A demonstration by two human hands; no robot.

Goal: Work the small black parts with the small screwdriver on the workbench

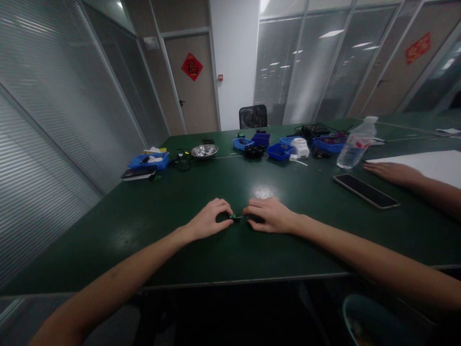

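Note:
Near the middle of the green table (173, 192), my left hand (211, 219) pinches a small green part (233, 217) between thumb and fingers. To its right, my right hand (270, 215) has its fingers closed round a small dark item, mostly hidden by the fingers. A thin metallic shaft (240, 217) spans the narrow gap between both hands and meets the green part. Both hands rest low at the table surface. The exact shape of the two small items is too small to tell.
A phone (366, 190), a clear bottle (357, 143) and another person's hand (394, 173) on white paper (428, 166) are at the right. Farther back stand blue trays (280, 151), a metal bowl (204, 152) and, at the left, a blue tray (149, 161) by a black notebook (139, 173).

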